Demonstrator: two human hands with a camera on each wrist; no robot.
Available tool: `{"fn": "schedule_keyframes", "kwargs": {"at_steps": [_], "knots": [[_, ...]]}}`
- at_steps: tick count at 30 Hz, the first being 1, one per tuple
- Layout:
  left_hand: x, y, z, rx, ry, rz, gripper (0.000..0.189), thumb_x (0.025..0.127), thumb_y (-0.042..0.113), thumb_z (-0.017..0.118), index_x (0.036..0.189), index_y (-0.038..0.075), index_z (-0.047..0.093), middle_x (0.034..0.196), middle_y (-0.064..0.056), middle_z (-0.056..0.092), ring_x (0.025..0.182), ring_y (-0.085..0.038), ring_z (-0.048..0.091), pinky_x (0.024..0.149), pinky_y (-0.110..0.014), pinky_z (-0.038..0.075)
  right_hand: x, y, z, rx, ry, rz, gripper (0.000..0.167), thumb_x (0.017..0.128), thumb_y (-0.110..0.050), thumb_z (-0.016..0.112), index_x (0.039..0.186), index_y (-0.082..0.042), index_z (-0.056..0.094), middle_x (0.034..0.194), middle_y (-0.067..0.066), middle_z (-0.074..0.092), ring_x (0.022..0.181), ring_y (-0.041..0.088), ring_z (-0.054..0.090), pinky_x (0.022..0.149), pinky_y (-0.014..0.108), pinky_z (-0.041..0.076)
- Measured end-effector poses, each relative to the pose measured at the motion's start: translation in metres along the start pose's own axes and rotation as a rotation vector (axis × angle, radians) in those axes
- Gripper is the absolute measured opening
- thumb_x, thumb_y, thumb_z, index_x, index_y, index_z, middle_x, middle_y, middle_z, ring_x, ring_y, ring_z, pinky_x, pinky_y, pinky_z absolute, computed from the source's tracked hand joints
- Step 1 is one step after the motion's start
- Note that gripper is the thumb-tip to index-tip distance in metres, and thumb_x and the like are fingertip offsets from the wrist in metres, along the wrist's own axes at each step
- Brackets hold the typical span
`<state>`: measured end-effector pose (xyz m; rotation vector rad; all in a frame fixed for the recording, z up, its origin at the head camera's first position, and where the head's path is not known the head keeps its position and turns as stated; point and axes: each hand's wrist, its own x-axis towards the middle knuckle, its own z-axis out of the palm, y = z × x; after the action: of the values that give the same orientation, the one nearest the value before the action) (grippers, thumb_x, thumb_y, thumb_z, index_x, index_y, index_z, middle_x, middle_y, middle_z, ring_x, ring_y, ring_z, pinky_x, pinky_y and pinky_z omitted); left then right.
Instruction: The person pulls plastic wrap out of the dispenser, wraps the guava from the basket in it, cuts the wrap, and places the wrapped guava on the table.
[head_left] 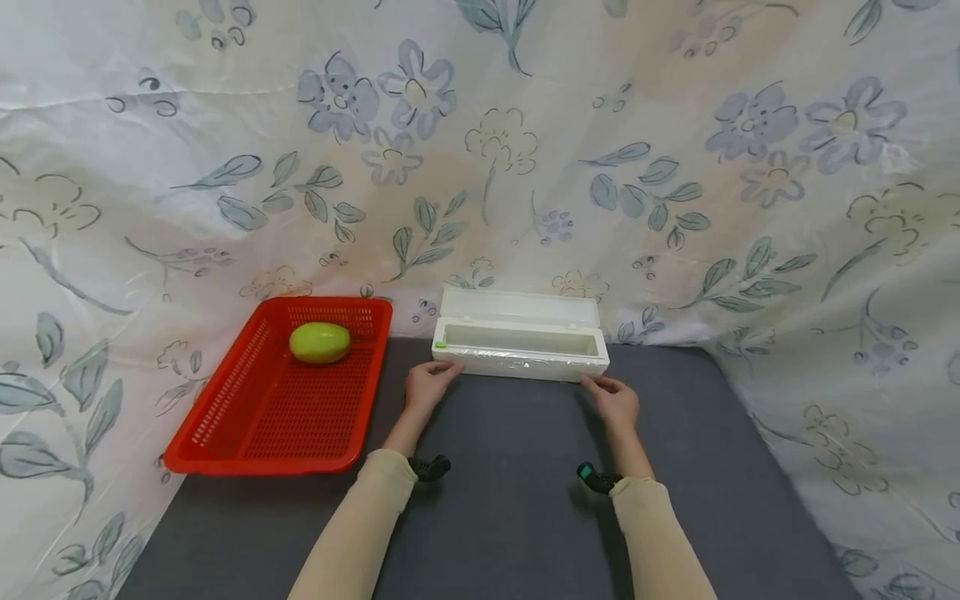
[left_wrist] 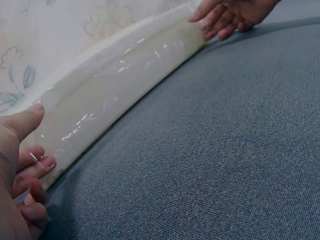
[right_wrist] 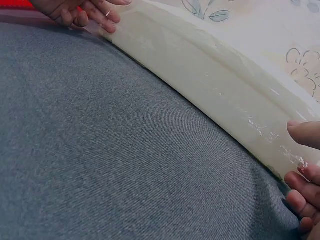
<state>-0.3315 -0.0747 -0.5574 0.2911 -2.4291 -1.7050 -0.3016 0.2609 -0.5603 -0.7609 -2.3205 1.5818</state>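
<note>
Left hand: here it is at the box's seven o'clock corner, the left hand point(head_left: 429, 387), thumb at the front wall's upper edge, a clear gap down to its curled fingers point(left_wrist: 32, 170).
Right hand: and a near mirror image at five o'clock, the right hand point(head_left: 618, 406), thumb apart, its other fingers point(right_wrist: 299, 199) bent in close to one another at the lower edge.
Grip: film glints right at both sets of fingertips, but whether they pinch it or only touch it, I cannot tell.
White box: long and narrow, the white box point(head_left: 517, 364) sits at twelve o'clock on the grey table point(head_left: 502, 483), its hollow open to view.
Lid: up it stands, the white lid point(head_left: 521, 307), along the twelve o'clock side.
Clear film: shiny and wrinkled, the clear film point(left_wrist: 117, 82) covers the front wall.
Green tab: a bright little green tab point(head_left: 441, 344) at the box's nine o'clock end.
Red basket: over at ten o'clock, the red basket point(head_left: 285, 464) with a yellow-green fruit point(head_left: 320, 342) inside, towards one o'clock.
</note>
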Motion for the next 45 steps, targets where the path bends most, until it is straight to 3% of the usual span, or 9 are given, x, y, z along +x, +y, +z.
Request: {"fn": "schedule_keyframes", "kwargs": {"at_steps": [11,18,23,28,32,36,42,45], "knots": [[0.002,-0.002,0.004,-0.044,-0.019,0.049,0.032,0.086,0.035,0.091,0.105,0.01,0.086,0.103,-0.006,0.082,0.09,-0.023,0.069,0.072,-0.027,0.049,0.004,-0.003,0.001,0.081,-0.066,0.003,0.045,0.095,-0.029,0.081,0.126,0.003,0.074,0.128,0.022,0.07,0.112,0.029,0.06,0.087,0.035,0.045],[0.002,-0.003,0.004,-0.099,-0.008,0.118,0.024,0.087,0.024,0.09,0.1,0.005,0.086,0.095,-0.007,0.082,0.081,-0.018,0.067,0.068,-0.024,0.048,0.004,-0.002,-0.003,0.15,-0.08,-0.021,0.039,0.096,-0.028,0.081,0.121,0.002,0.076,0.096,-0.004,0.073,0.088,0.009,0.061,0.076,0.025,0.048],[0.006,-0.006,0.004,-0.154,-0.023,0.168,0.018,0.086,0.016,0.089,0.098,0.003,0.085,0.09,-0.006,0.082,0.077,-0.012,0.07,0.067,-0.021,0.05,0.004,-0.003,-0.009,0.172,-0.094,-0.038,0.041,0.097,-0.028,0.081,0.124,0.002,0.075,0.091,-0.014,0.072,0.085,0.002,0.061,0.078,0.023,0.049],[0.006,-0.005,-0.003,-0.17,-0.067,0.115,0.022,0.088,0.019,0.089,0.099,0.001,0.085,0.089,-0.007,0.082,0.078,-0.009,0.065,0.07,-0.022,0.048,0.005,-0.004,-0.017,0.137,-0.133,-0.035,0.045,0.098,-0.032,0.079,0.128,0.001,0.074,0.095,-0.013,0.072,0.088,0.003,0.061,0.079,0.024,0.049],[0.005,-0.009,-0.012,-0.205,-0.16,0.069,0.023,0.089,0.017,0.088,0.105,0.001,0.084,0.097,-0.007,0.082,0.084,-0.009,0.066,0.075,-0.021,0.05,0.007,-0.003,-0.024,0.114,-0.196,-0.006,0.051,0.098,-0.038,0.079,0.13,0.001,0.073,0.095,-0.013,0.071,0.089,0.005,0.061,0.078,0.023,0.048],[0.002,-0.012,-0.02,-0.231,-0.242,0.036,0.024,0.09,0.015,0.087,0.111,0.003,0.083,0.103,-0.004,0.081,0.082,-0.009,0.062,0.072,-0.023,0.049,0.007,-0.005,-0.029,0.114,-0.272,0.024,0.048,0.099,-0.034,0.079,0.132,-0.001,0.071,0.096,-0.014,0.074,0.094,0.008,0.062,0.079,0.023,0.049],[0.003,-0.009,-0.022,-0.203,-0.223,-0.018,0.023,0.089,0.021,0.088,0.107,0.007,0.085,0.088,0.007,0.075,0.07,-0.012,0.05,0.061,-0.025,0.04,0.009,-0.004,-0.034,0.13,-0.297,0.052,0.049,0.097,-0.03,0.081,0.135,0.0,0.07,0.096,-0.014,0.073,0.097,0.011,0.061,0.081,0.024,0.05],[0.004,-0.004,-0.022,-0.213,-0.207,-0.017,0.022,0.089,0.02,0.088,0.107,0.007,0.084,0.088,0.006,0.075,0.072,-0.013,0.051,0.061,-0.025,0.041,0.009,-0.004,-0.035,0.162,-0.297,0.058,0.046,0.096,-0.033,0.082,0.131,-0.004,0.074,0.094,-0.016,0.072,0.098,0.012,0.06,0.081,0.024,0.05]]}}
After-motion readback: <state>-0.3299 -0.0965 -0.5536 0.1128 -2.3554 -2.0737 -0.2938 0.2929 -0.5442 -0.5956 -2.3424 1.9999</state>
